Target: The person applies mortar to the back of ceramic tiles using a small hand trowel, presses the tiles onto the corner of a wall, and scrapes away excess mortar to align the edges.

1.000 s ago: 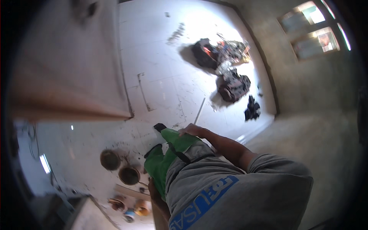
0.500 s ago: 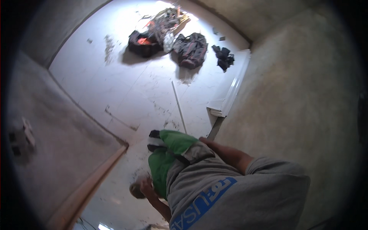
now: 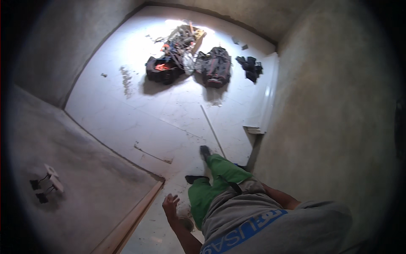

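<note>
My left hand [image 3: 170, 205] hangs in the air beside the wooden door frame, its fingers loosely bent and apart. Nothing shows in it. Below it, by my left forearm, a round dull greenish-brown thing [image 3: 186, 222] stands on the floor, partly covered by the arm; its kind is unclear. My right forearm [image 3: 281, 198] runs down along my hip, and the right hand is hidden behind my clothes. My green trousers [image 3: 228, 169] and dark-socked feet are over the pale tiles.
Ahead lie an open black tool bag [image 3: 163, 70], a dark backpack [image 3: 213, 67] and black cloth-like pieces [image 3: 250, 67]. White panels [image 3: 264, 106] stack along the right wall. A thin white strip [image 3: 212, 130] crosses the floor. Switch plates [image 3: 53, 175] stick out of the left wall.
My left hand has moved up and away from the round thing. The legs have spread in a step, and the view has shifted, showing more of the left wall.
</note>
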Demonstrator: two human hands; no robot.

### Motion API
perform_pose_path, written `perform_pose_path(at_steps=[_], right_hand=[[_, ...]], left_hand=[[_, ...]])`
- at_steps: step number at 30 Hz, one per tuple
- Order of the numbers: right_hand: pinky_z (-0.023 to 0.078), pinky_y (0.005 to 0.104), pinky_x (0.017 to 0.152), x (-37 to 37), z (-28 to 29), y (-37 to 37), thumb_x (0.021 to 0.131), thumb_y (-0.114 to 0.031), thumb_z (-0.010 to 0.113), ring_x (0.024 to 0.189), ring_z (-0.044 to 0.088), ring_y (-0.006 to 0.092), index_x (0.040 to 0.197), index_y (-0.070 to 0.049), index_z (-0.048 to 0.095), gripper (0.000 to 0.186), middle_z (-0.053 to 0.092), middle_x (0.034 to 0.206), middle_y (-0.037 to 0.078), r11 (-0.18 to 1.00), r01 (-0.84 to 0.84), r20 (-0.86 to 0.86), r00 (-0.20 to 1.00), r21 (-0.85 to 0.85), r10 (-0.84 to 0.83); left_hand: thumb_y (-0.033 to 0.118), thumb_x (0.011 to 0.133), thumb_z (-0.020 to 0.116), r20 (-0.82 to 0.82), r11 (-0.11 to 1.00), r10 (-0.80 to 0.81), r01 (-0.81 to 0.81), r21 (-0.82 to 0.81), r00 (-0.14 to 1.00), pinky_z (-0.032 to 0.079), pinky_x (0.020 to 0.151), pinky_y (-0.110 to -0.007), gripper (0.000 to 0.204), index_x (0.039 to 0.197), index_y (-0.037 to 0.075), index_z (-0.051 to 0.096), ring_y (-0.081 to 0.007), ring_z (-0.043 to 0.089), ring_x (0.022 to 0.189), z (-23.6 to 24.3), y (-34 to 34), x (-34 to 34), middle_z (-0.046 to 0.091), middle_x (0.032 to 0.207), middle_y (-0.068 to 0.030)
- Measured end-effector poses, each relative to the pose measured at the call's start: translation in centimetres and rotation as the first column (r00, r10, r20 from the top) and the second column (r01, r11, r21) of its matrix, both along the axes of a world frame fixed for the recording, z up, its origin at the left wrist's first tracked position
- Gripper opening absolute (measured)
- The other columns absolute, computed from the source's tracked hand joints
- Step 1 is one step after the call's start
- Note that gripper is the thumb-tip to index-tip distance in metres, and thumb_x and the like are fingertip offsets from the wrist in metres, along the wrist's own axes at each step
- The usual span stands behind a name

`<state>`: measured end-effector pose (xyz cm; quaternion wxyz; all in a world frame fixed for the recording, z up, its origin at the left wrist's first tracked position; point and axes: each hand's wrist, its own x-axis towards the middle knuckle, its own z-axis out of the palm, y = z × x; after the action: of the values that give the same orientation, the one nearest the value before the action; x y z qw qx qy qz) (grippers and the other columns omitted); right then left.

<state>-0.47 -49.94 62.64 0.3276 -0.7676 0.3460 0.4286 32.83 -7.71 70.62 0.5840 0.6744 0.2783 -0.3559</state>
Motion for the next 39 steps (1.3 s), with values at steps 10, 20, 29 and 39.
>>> perform_pose_path(at_steps=[10, 20, 29, 39], right_hand=[[0.06, 0.0468, 0.077, 5.8, -4.4, -1.5, 0.086, -0.036, 0.072, 0.087, 0.076, 0.0331, 0.097, -0.008, 0.078, 0.031, 0.075, 0.095, 0.019, 0.988, 0.151, 0.135, 0.979, 0.019, -0.153], [0.059, 0.048, 0.076, 6.0, -6.3, -2.5, 0.085, -0.038, 0.073, 0.086, 0.075, 0.0333, 0.096, -0.008, 0.077, 0.032, 0.075, 0.093, 0.018, 0.909, 0.412, 0.212, 0.884, 0.068, -0.417], [0.058, 0.0491, 0.074, 5.5, -5.2, -7.0, 0.084, -0.039, 0.074, 0.085, 0.075, 0.0335, 0.094, -0.008, 0.077, 0.032, 0.075, 0.092, 0.016, 0.893, 0.449, 0.216, 0.871, 0.016, -0.441], [0.057, 0.0499, 0.072, 23.0, -10.0, -19.4, 0.081, -0.039, 0.076, 0.083, 0.074, 0.033, 0.091, -0.01, 0.077, 0.031, 0.074, 0.089, 0.014, 0.977, -0.054, 0.43, 0.892, -0.208, 0.141]], left_hand=[[0.033, 0.106, 0.059, 0.758, 0.49, 0.007, 0.659, -0.571, 0.652, 0.041, 0.118, -0.052, 0.057, 0.15, -0.002, 0.051, -0.033, 0.057, 0.136, 32.7, -20.7, 14.3, 0.058, 0.148, -0.0208], [0.032, 0.104, 0.062, 0.833, 0.166, -0.147, 0.843, -0.512, 0.534, 0.042, 0.118, -0.052, 0.058, 0.152, 0.002, 0.051, -0.0344, 0.055, 0.14, 40.3, -35.5, 17.9, 0.056, 0.151, -0.0221], [0.03, 0.103, 0.065, 0.855, 0.229, -0.346, 0.918, -0.323, 0.387, 0.043, 0.118, -0.052, 0.059, 0.154, 0.005, 0.051, -0.0356, 0.054, 0.142, 38.6, -43.8, 26.1, 0.054, 0.154, -0.0233], [0.028, 0.102, 0.064, 0.319, 0.409, -0.889, 0.882, 0.233, 0.328, 0.044, 0.115, -0.048, 0.057, 0.152, 0.004, 0.051, -0.0429, 0.058, 0.135, 18.6, -33.7, 39.7, 0.06, 0.145, -0.0261]])
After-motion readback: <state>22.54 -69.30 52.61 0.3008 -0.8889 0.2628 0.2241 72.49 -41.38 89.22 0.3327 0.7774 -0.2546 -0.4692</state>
